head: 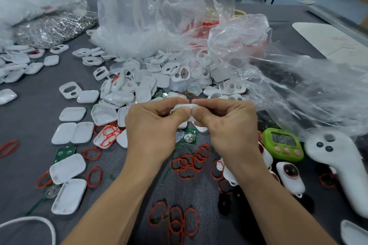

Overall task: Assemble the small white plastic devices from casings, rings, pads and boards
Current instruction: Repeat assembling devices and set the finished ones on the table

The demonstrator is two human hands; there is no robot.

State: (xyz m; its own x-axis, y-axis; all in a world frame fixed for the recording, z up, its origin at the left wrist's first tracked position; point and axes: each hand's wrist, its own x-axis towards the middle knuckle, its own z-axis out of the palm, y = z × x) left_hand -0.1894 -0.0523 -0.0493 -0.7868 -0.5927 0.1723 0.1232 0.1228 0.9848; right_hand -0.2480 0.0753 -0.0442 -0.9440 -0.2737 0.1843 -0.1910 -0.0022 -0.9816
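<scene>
A white casing (184, 108) is pinched between thumbs and curled fingers of the left hand (155, 129) and right hand (229, 125), above the middle of the desk (39, 101). Under them lie a green board (190, 137) and red rings (189, 162); a heap of casings (151, 81) spreads toward the far edge.

Legible text: none. One green digital timer (282, 144), lower right of frame; display digits too blurred to read.
</scene>
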